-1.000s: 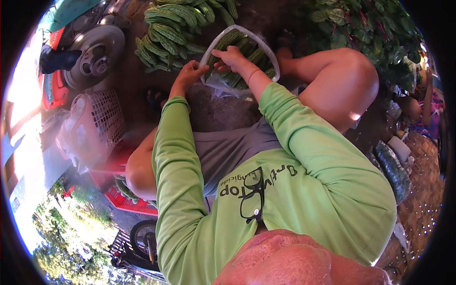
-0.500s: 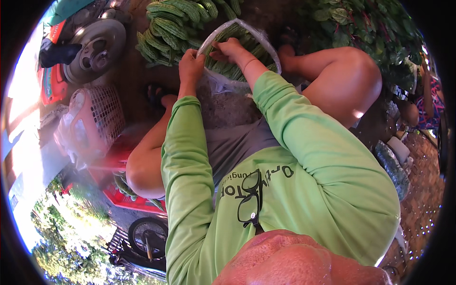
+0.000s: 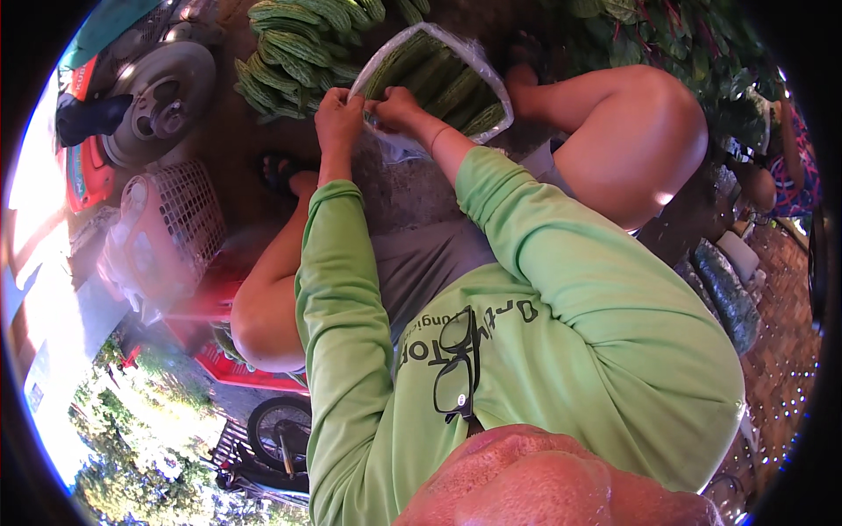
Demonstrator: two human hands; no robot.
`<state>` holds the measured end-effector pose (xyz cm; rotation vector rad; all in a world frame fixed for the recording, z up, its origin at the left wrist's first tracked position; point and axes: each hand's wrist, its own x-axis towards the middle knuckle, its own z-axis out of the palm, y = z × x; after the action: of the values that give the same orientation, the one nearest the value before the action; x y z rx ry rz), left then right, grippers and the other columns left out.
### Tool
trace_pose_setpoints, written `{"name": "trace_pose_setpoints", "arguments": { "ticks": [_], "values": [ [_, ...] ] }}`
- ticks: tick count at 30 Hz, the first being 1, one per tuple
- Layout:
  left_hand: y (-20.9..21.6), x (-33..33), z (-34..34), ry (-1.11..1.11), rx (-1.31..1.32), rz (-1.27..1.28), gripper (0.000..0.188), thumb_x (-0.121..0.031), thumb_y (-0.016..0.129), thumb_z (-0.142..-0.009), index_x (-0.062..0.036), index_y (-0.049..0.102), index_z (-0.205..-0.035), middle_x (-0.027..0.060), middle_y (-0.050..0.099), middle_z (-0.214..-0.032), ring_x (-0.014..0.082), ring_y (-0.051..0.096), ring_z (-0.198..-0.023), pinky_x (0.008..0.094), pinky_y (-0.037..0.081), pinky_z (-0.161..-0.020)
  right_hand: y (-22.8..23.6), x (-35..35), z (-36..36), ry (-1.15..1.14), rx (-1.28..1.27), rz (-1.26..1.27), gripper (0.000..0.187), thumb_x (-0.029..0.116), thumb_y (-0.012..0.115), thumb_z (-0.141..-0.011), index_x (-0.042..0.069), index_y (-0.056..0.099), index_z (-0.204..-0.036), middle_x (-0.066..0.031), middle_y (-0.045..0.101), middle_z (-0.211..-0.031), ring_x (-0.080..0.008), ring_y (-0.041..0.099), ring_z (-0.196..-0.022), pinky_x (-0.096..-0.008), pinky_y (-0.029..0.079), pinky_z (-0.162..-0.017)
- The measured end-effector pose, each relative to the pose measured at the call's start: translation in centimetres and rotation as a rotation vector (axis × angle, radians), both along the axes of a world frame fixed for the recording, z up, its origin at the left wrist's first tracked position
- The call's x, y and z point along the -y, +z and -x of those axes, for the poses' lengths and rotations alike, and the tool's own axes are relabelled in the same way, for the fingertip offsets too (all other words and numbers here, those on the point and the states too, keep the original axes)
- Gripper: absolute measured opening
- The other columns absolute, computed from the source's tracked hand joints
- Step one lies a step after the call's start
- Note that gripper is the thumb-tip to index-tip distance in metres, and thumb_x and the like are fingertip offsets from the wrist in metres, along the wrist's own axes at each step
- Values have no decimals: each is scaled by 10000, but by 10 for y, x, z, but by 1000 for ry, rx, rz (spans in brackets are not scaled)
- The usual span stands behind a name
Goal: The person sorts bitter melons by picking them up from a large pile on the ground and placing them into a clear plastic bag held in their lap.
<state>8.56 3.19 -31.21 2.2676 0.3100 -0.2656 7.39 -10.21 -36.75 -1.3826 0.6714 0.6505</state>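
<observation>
A clear plastic bag point(image 3: 481, 60) stands in front of me between my legs, its mouth wide and facing up. Inside it lie several long, ridged bitter gourds point(image 3: 430, 77). My left hand point(image 3: 340, 121) pinches the bag's rim at the near left corner. Close beside it, my right hand point(image 3: 400, 110) has its fingers closed at the same stretch of rim, in front of the gourds. The fingertips of both hands nearly meet. Beyond my left hand, a heap of loose bitter gourds point(image 3: 298, 53) lies on the ground.
Leafy greens point(image 3: 667, 35) are piled at the far right. A pink plastic basket point(image 3: 189, 210), a red crate point(image 3: 250, 373) and a round metal dish point(image 3: 162, 101) beside an orange object point(image 3: 88, 171) stand at left. Filled plastic bags point(image 3: 728, 298) lie at right, near another person point(image 3: 794, 167).
My right hand has drawn back from over the gourds to the near left rim, beside my left hand. The bag's mouth is wider and shows more of the gourds.
</observation>
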Motion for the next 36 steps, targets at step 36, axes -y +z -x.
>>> {"name": "trace_pose_setpoints", "arguments": {
  "ticks": [36],
  "values": [
    [-105, 4, 63, 468, -215, 405, 516, -268, 769, -828, -11, 649, -1259, 232, 719, -1198, 409, 685, -1144, 477, 507, -997, 21, 21, -63, 828, -45, 177, 336, 316, 662, -992, -10, 697, -1065, -123, 755, -928, -218, 732, -699, -341, 592, -578]
  ]
}}
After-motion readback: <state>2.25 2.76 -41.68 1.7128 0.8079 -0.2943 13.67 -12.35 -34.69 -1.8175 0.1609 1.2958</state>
